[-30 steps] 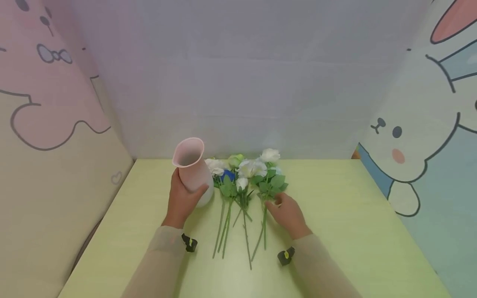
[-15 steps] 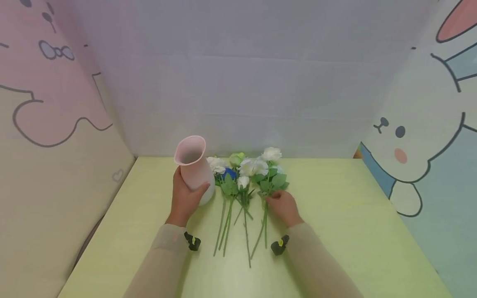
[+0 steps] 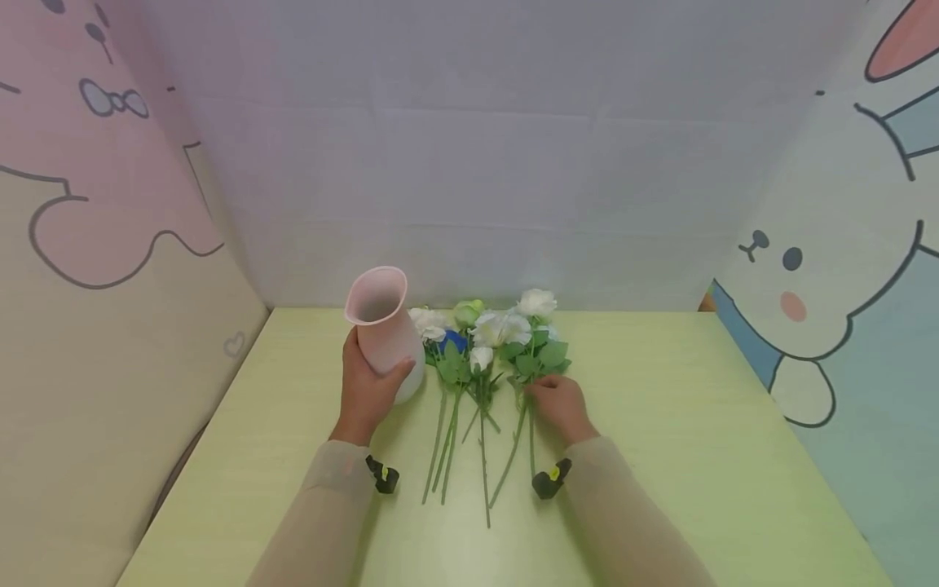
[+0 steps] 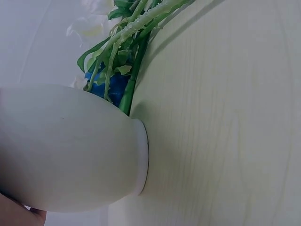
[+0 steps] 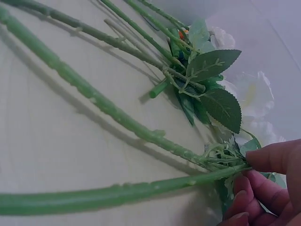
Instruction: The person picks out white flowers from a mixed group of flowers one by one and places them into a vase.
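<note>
My left hand (image 3: 367, 391) grips the side of a pale pink vase (image 3: 389, 350), fingers behind it and thumb across its front. The vase's mouth faces up, and its base (image 4: 141, 155) appears to meet the table in the left wrist view. Several flowers lie to its right, with white, green and blue heads. Thumb and fingertips of my right hand (image 3: 563, 406) pinch a green flower stem (image 5: 188, 181) just below its leaves. That stem belongs to the rightmost bunch, under a white flower (image 3: 538, 302); a second stem (image 5: 113, 110) runs close beside it.
A small white bud (image 3: 481, 358) and a blue flower (image 3: 452, 341) lie between the hands, stems towards me. The pale yellow table (image 3: 697, 456) ends at a plain back wall (image 3: 477, 163). Cartoon-printed panels (image 3: 866, 326) stand on both sides.
My right hand has moved slightly left and closed its fingertips on the stem, whose lower end has swung a little to the right. My left hand still holds the vase in place.
</note>
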Tool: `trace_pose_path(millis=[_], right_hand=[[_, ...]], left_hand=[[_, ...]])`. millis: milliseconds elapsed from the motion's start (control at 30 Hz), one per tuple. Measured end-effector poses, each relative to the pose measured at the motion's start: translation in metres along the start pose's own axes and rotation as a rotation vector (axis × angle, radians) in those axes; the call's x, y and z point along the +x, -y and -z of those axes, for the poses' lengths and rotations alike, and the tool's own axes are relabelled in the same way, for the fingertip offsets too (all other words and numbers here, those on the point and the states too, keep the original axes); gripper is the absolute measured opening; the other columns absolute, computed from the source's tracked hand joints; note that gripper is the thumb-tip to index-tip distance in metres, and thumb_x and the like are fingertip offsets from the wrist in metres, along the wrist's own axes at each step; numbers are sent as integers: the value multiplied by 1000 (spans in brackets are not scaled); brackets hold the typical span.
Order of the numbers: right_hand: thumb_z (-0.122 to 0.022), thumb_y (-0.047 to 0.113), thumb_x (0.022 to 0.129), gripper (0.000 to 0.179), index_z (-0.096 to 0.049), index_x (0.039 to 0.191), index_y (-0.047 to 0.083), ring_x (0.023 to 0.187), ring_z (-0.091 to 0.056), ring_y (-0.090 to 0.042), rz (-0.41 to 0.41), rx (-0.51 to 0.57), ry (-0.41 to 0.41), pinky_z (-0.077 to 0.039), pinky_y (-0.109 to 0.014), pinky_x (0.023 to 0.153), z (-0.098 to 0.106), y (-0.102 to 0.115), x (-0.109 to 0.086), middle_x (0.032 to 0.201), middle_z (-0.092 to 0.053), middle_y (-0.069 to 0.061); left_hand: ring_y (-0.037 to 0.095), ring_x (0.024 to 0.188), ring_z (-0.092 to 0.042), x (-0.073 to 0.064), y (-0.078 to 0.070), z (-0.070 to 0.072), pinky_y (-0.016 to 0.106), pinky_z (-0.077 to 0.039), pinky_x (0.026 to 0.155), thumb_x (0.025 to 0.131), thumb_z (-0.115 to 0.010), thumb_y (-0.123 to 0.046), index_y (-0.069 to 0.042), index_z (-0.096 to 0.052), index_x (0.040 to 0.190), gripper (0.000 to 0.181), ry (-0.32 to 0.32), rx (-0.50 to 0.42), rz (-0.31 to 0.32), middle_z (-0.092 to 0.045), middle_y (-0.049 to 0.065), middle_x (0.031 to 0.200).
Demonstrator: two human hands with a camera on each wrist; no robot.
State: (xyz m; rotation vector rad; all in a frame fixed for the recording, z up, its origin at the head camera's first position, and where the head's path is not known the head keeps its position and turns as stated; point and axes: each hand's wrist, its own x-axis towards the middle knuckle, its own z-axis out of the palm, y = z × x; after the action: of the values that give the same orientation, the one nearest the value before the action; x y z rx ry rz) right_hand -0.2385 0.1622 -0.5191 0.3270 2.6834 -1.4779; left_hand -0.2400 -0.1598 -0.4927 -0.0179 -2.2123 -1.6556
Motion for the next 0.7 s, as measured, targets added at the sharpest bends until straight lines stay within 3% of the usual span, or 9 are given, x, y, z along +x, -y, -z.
trace_pose_path(millis=[133, 400, 700], right_hand=[[-70, 23, 95, 30, -73, 111, -3, 108, -61, -34, -7, 22, 15, -49, -47, 95, 3, 2, 1, 114, -70, -18], [-69, 17, 96, 29, -70, 117, -4, 86, -62, -20, -32, 114, 48, -52, -31, 76, 7, 8, -3, 104, -69, -14], [-67, 11, 97, 36, -65, 128, -7, 78, -61, -18, -28, 165, 82, -53, -29, 71, 11, 10, -1, 109, -67, -18]], left_hand=[[28, 129, -47, 0, 1, 0, 58, -39, 104, 82, -88, -20, -25, -25, 161, 101, 1, -7, -7, -39, 6, 151], [28, 128, -47, 2, 2, 0, 58, -39, 104, 81, -88, -18, -23, -26, 160, 101, 6, -8, -39, -40, 7, 150], [29, 127, -48, 2, 1, 2, 58, -39, 103, 82, -88, -19, -22, -27, 160, 99, 8, -6, -48, -41, 7, 149]])
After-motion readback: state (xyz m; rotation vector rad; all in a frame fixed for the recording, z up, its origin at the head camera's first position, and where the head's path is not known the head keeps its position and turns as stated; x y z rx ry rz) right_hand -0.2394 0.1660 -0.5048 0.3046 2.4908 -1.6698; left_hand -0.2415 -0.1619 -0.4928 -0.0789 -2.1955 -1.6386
